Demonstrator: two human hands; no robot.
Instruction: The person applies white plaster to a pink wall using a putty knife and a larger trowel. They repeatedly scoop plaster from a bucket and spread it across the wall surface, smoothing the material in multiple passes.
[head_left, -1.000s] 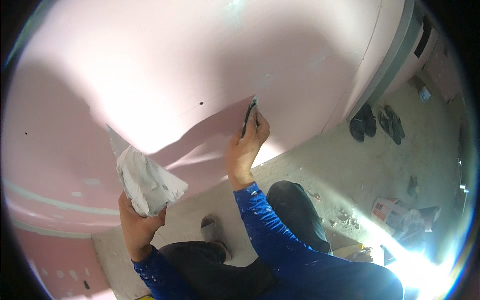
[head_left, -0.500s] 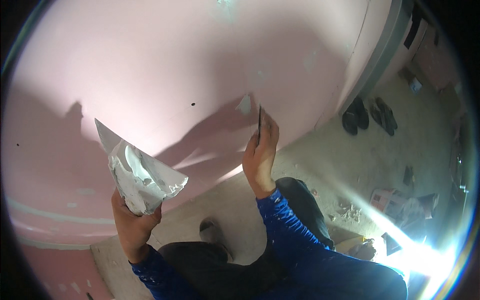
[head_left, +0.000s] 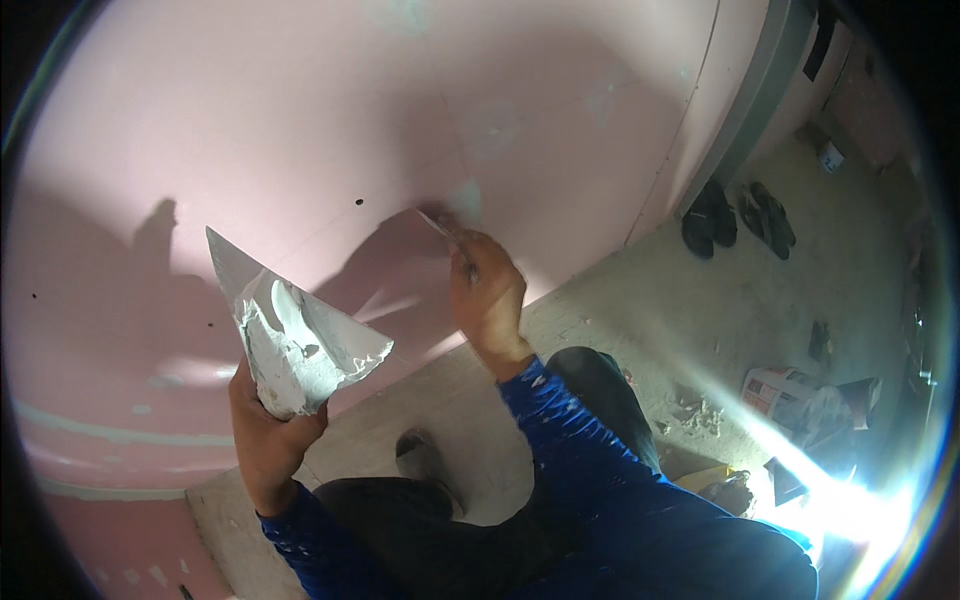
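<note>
My left hand (head_left: 272, 440) is closed under a wide, triangular metal putty knife (head_left: 345, 340), its blade turned up. White filler (head_left: 285, 370) lies in a thick heap over the lower part of that blade. Up by the pink plasterboard wall (head_left: 280, 130), my right hand (head_left: 490, 295) grips a smaller putty knife (head_left: 436, 224), seen nearly edge-on. Its tip is close to the wall, left of a pale filler patch (head_left: 466, 198); whether it touches I cannot tell. A small dark hole (head_left: 360, 202) shows in the wall further left.
A bright work light (head_left: 850, 520) shines from the lower right. On the concrete floor (head_left: 620, 310) are two pairs of dark shoes (head_left: 710, 222), scattered crumbs (head_left: 700, 415) and a printed bag (head_left: 785, 395). A grey metal post (head_left: 745, 130) borders the wall at right.
My right hand has moved left, and its putty knife has tilted over to the left of the filler patch. My left hand with the loaded knife has shifted slightly right.
</note>
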